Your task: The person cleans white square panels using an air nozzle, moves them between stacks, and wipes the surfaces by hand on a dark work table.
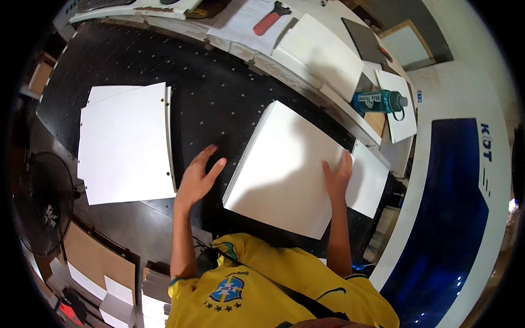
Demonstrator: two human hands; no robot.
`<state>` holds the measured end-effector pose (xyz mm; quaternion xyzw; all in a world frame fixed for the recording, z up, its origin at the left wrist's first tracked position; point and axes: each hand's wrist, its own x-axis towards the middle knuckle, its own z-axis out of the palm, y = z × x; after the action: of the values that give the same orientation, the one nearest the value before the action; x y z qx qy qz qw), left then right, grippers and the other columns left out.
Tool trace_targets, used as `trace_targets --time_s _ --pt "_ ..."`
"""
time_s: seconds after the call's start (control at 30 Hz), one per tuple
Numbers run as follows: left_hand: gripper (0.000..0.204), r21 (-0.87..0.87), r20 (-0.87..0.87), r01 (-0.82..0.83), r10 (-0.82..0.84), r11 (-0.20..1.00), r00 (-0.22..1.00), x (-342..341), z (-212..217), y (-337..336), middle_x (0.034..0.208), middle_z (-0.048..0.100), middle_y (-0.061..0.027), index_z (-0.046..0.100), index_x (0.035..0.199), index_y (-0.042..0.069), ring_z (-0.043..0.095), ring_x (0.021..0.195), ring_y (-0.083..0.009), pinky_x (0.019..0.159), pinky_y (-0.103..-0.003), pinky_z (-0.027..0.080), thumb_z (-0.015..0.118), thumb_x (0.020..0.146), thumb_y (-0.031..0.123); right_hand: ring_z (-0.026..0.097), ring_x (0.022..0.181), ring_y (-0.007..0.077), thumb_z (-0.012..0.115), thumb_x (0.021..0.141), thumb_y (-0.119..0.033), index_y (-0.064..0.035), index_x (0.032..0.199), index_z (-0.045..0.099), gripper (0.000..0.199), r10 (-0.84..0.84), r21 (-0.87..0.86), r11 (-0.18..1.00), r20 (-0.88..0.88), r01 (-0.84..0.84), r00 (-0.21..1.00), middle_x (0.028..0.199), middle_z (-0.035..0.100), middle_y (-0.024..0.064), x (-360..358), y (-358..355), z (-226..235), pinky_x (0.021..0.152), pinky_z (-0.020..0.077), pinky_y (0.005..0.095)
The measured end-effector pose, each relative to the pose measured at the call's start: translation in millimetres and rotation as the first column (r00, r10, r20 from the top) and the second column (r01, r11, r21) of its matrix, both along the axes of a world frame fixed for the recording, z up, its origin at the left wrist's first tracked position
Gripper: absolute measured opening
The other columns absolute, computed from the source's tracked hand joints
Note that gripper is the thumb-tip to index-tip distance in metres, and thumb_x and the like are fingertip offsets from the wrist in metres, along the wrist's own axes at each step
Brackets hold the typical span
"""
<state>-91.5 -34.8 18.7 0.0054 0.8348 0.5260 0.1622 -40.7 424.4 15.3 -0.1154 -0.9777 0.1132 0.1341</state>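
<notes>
Through the head camera I see the left hand (198, 177) open, thumb spread from the fingers, holding nothing beside the black tabletop dotted with pale spots (210, 112). Just right of it lies a neat stack of white rectangular panels (284, 175). I have the right hand (338, 174) at that stack's right side, open with thumb and fingers apart, grasping nothing; I cannot tell whether its fingertips press down. Left of the left hand is a looser pile of white panels with small dark holes (126, 147). Right of the right hand I see a flat white sheet (371, 183) and, farther off, a teal bottle with a grey cap (377, 102).
</notes>
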Motion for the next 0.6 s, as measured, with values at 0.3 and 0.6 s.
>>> trace_targets --time_s 0.3,0.6 --pt "0.092 0.603 0.286 -0.009 -0.205 0.798 0.936 -89 -53 135 0.158 0.048 -0.0243 0.025 0.166 -0.004 0.051 0.142 -0.028 0.117 -0.036 0.041 0.067 0.103 0.049 0.065 0.111 0.0192 0.065 0.105 -0.054 0.0031 0.138 0.064 0.066 -0.179 -0.878 0.212 0.397 0.429 0.9 0.121 0.071 0.0084 89 50 -11 0.096 0.0524 0.0357" --pt "0.084 0.701 0.298 -0.02 -0.266 0.713 0.917 -83 -50 144 0.159 0.046 -0.0217 0.019 0.167 -0.001 0.05 0.143 -0.0305 0.118 -0.039 0.041 0.058 0.107 0.042 0.066 0.104 0.0174 0.063 0.103 -0.06 0.0018 0.132 0.066 0.068 -0.178 -0.862 0.235 0.415 0.449 0.892 0.115 0.07 0.0071 93 42 -4 0.09 0.0531 0.0358"
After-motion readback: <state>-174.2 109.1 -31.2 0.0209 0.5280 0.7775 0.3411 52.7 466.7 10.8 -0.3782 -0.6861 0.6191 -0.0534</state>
